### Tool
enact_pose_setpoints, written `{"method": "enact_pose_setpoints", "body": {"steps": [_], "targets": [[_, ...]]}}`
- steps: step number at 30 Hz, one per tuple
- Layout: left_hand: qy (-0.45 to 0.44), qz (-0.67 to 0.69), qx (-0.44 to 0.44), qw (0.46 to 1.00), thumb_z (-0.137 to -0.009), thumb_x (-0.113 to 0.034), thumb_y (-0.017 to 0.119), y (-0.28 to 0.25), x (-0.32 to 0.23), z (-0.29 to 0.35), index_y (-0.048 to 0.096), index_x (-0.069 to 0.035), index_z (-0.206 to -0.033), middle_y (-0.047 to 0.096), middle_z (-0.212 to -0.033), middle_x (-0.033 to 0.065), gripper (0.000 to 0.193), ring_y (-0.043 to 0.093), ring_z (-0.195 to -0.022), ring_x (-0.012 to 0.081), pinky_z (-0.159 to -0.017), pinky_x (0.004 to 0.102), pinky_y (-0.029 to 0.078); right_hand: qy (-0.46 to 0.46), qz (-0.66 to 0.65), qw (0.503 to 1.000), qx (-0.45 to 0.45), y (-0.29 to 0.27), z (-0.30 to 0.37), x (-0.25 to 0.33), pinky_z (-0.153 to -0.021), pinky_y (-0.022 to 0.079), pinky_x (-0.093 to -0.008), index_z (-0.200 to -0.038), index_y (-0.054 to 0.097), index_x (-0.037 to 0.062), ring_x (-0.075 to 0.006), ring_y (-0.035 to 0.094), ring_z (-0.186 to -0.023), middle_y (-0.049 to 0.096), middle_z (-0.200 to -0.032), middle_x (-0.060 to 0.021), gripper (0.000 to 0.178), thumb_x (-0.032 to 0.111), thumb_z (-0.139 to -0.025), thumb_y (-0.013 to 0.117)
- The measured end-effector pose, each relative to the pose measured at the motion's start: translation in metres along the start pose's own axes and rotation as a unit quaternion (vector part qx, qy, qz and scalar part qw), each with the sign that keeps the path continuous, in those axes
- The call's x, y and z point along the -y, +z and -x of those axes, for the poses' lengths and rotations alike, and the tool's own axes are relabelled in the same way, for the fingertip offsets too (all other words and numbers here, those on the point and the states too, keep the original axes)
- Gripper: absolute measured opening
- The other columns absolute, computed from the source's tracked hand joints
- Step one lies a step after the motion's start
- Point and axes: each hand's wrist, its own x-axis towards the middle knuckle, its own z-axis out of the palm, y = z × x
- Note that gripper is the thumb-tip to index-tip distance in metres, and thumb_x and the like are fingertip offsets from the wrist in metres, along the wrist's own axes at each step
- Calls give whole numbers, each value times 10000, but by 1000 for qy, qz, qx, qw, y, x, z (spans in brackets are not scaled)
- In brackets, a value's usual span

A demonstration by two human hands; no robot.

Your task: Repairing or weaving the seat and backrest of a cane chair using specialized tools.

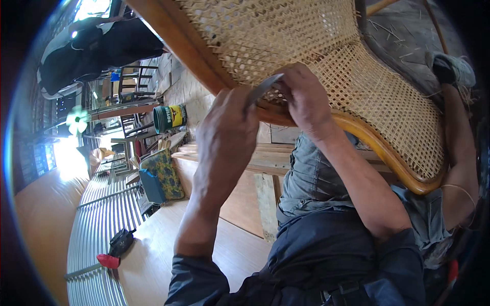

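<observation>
A cane-woven chair panel (pixel 326 66) in a curved brown wooden frame (pixel 372 140) slants across the upper right in front of me. My left hand (pixel 227 132) is closed around a knife (pixel 265 87); only its grey blade shows, pointing up and to the right. Just right of the blade's tip, my right hand (pixel 309 104) has its fingers bent and pressed together at the frame's edge by the weave. What those fingers hold, if anything, is hidden. Loose cane ends stick up along the weave's left border.
A green and yellow bucket (pixel 169 118) stands on the floor at left, near wooden chairs (pixel 135 81) and a patterned cushion (pixel 162 176). Another person (pixel 97 48) in dark clothes is at upper left. Cane scraps (pixel 390 33) lie beyond the panel. A bare leg (pixel 457 127) is at right.
</observation>
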Motion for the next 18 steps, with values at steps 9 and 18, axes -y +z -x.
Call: {"method": "enact_pose_setpoints", "body": {"steps": [9,18], "targets": [[107,-204,67,971,-779,-76,532,25,-4,-36,536,-66,-839,561,-830,107,60,618,-782,293,-646,411,496,24,-44,997,-60,10,12,-10,-703,457,-391,-909,601,96,-304,545,-813,567,-846,-102,147,48,-771,618],[119,-260,92,954,-773,-90,539,30,-4,-43,562,-88,-795,564,-789,92,32,618,-761,285,-615,399,496,56,-103,993,-20,-7,22,-13,-713,468,-351,-948,592,57,-290,565,-821,573,-882,-105,196,26,-762,643]]}}
